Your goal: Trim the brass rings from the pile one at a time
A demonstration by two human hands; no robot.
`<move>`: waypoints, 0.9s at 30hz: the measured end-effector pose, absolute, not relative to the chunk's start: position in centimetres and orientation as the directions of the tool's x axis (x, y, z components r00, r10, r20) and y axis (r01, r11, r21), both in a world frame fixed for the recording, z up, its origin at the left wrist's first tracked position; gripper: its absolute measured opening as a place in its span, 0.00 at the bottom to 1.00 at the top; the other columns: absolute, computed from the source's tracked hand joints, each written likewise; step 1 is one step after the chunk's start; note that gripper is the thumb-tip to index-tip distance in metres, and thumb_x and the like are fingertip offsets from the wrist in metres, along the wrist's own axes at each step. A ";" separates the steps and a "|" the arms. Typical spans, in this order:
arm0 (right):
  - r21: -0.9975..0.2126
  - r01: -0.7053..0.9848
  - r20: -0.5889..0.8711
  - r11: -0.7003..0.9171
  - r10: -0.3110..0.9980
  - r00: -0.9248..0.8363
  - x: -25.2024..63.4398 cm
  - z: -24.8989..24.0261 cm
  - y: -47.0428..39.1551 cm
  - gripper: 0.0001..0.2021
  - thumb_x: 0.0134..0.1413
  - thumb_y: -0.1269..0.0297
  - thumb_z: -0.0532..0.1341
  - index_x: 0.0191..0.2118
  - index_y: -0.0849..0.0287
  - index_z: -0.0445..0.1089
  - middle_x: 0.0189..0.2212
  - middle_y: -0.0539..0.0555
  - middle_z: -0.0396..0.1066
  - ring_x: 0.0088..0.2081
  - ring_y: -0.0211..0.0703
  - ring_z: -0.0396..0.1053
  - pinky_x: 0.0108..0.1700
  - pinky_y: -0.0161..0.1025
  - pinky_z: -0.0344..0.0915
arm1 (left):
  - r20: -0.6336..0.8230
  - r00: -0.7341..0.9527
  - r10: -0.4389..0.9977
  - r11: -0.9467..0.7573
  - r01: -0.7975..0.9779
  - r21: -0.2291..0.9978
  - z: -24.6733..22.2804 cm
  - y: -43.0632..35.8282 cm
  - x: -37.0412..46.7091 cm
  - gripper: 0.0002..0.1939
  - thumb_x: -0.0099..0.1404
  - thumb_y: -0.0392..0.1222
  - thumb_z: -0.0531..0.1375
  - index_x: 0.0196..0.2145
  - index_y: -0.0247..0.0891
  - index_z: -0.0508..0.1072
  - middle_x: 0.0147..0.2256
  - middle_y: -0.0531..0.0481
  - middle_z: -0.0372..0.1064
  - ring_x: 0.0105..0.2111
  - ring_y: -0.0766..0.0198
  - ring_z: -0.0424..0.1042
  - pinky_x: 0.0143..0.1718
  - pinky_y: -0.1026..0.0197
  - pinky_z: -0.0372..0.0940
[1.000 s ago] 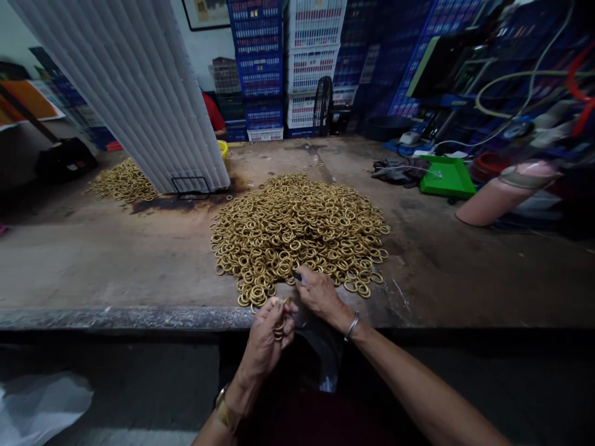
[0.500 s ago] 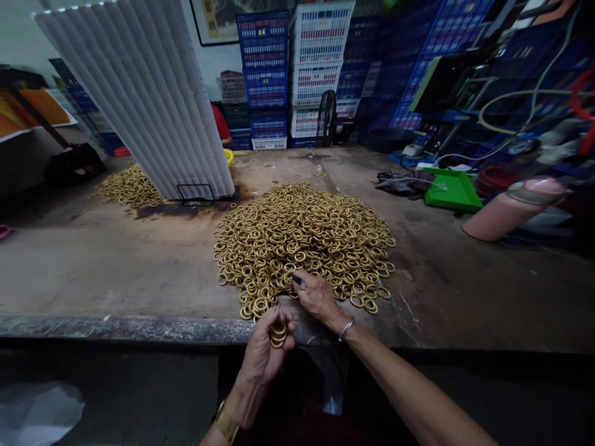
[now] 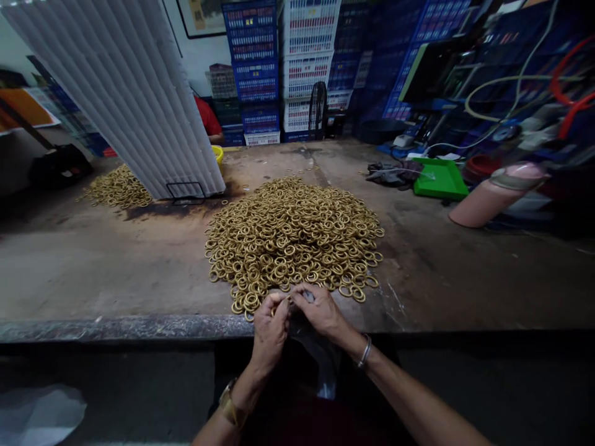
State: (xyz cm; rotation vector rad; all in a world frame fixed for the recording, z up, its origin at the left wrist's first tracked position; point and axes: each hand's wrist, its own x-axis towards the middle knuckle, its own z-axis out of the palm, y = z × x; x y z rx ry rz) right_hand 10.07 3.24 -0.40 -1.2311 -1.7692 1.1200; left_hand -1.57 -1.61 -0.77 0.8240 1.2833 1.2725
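A large heap of brass-coloured rings [image 3: 297, 229] lies on the wooden table [image 3: 116, 266], reaching close to its front edge. Just in front of the heap, my left hand [image 3: 271, 328] is closed on rings, partly hidden by its fingers. My right hand [image 3: 320, 313] meets it at the fingertips, pinching at a ring between the two hands. A small dark object [image 3: 308, 297] shows at the fingers of my right hand; its shape is unclear.
A tall ribbed white panel [image 3: 134, 93] stands on a wire foot at the left, beside a second ring pile [image 3: 118, 188]. At the right are a green tray [image 3: 440, 178], a dark cloth [image 3: 393, 173] and a pink cylinder [image 3: 495, 197]. Behind sits a person in red [image 3: 207, 118].
My right hand has left the heap's front and come to my left hand, which has turned so its fingers cover the rings. The whole view has shifted slightly.
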 end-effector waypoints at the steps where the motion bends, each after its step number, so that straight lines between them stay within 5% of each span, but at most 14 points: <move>1: -0.939 0.323 0.025 0.122 0.957 -0.287 10.0 -0.4 3.4 0.10 0.51 0.62 0.54 0.27 0.61 0.68 0.20 0.48 0.65 0.23 0.33 0.60 0.26 0.29 0.57 | -0.209 -0.159 0.965 0.177 -0.190 0.966 -0.7 -1.7 -1.6 0.13 0.56 0.50 0.57 0.32 0.36 0.67 0.19 0.58 0.57 0.16 0.76 0.53 0.16 0.73 0.48; 8: -0.952 0.279 0.037 0.122 0.955 -0.293 10.0 -0.5 3.4 0.09 0.48 0.63 0.55 0.23 0.61 0.66 0.18 0.45 0.60 0.21 0.31 0.56 0.24 0.28 0.53 | -0.288 -0.054 0.956 0.272 -0.200 0.941 0.1 -1.9 -1.5 0.16 0.57 0.53 0.56 0.26 0.37 0.63 0.17 0.59 0.56 0.13 0.76 0.50 0.14 0.72 0.45; 16: -0.954 0.273 0.044 0.124 0.959 -0.280 10.2 -0.1 3.5 0.07 0.48 0.66 0.54 0.24 0.60 0.66 0.18 0.46 0.63 0.22 0.32 0.59 0.27 0.29 0.57 | -0.304 0.008 0.953 0.280 -0.417 0.865 0.2 -2.4 -1.5 0.16 0.54 0.52 0.59 0.26 0.37 0.61 0.20 0.58 0.58 0.15 0.77 0.53 0.15 0.73 0.45; 27: -0.718 0.546 0.143 0.432 0.859 -0.492 10.7 -0.5 2.1 0.08 0.48 0.73 0.51 0.26 0.59 0.66 0.20 0.48 0.66 0.21 0.33 0.57 0.25 0.30 0.49 | -0.261 -0.041 0.965 0.218 -0.432 0.875 -0.1 -2.3 -1.7 0.15 0.56 0.52 0.58 0.28 0.37 0.61 0.21 0.58 0.58 0.15 0.77 0.52 0.15 0.73 0.43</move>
